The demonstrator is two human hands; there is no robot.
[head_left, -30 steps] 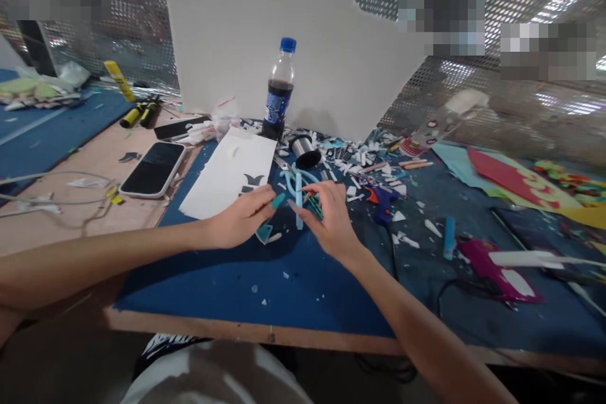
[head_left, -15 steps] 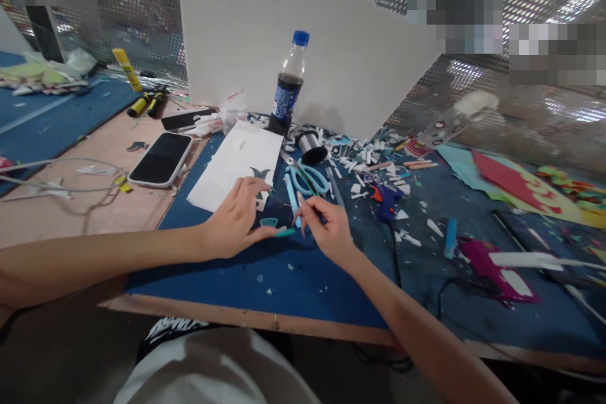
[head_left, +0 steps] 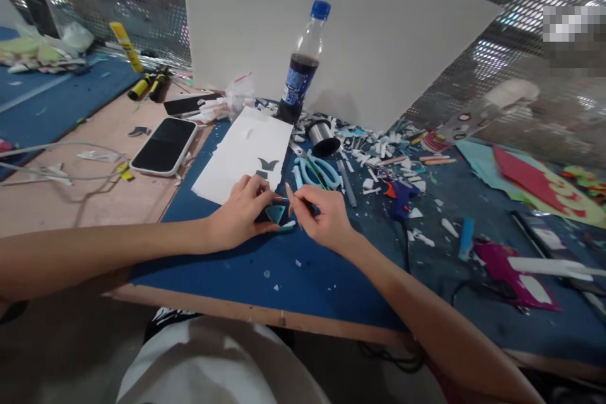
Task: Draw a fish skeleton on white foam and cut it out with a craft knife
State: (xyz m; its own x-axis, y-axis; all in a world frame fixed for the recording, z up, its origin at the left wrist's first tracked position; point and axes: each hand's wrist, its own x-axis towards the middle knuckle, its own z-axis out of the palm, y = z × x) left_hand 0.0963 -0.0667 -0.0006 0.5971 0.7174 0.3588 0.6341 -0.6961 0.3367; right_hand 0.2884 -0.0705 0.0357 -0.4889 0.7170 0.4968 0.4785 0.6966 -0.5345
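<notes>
My left hand (head_left: 241,213) rests low over the blue mat (head_left: 326,278), thumb and fingers apart around a small teal triangular piece (head_left: 275,213). A teal tip shows at the thumb, beside a small white scrap (head_left: 288,225). My right hand (head_left: 324,214) is closed in a pinch just right of the teal piece; what it pinches, if anything, I cannot make out. Both hands' fingertips nearly meet. Beyond the right hand lie scissors (head_left: 326,167) with light blue handles. Dark cut shapes (head_left: 268,165) lie on the white sheet (head_left: 237,151) behind my left hand.
A cola bottle (head_left: 299,79) and a wire spool (head_left: 322,137) stand behind, among many foam scraps (head_left: 374,148). A blue glue gun (head_left: 401,199) and a magenta item (head_left: 516,278) with a cable lie right. A phone (head_left: 165,146) lies left; a white board (head_left: 350,44) rises behind.
My hands have come closer together around the teal piece, which stays on the mat. My right hand has moved off the light blue strip, now mostly hidden. The view has shifted slightly.
</notes>
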